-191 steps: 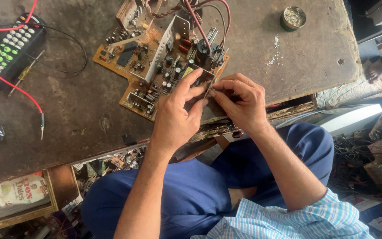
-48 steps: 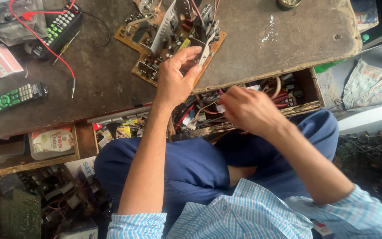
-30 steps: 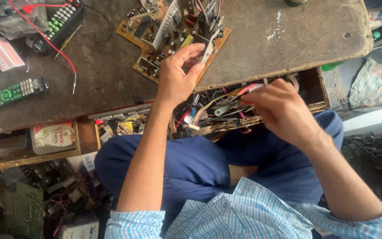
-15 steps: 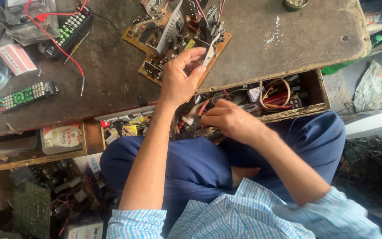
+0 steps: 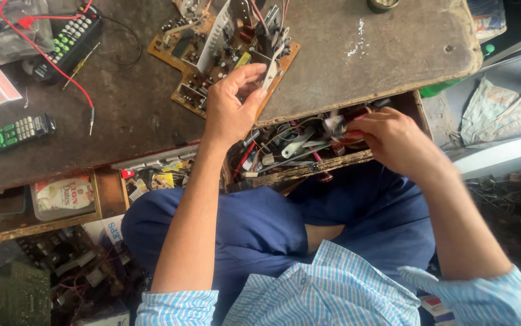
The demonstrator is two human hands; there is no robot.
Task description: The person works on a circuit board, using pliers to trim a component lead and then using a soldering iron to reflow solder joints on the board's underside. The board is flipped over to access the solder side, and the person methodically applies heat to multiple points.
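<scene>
Worn workbench (image 5: 357, 66): circuit board (image 5: 212, 54) lies at its near edge, left hand (image 5: 230, 108) pinching the board's near corner. Right hand (image 5: 393, 136) reaches into the open drawer (image 5: 308, 151) just below, fingers closed among tools; what it holds cannot be told.

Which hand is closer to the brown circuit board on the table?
The left hand. It rests on the near edge of the circuit board. The right hand is apart from it, reaching into the open drawer below the tabletop.
</scene>
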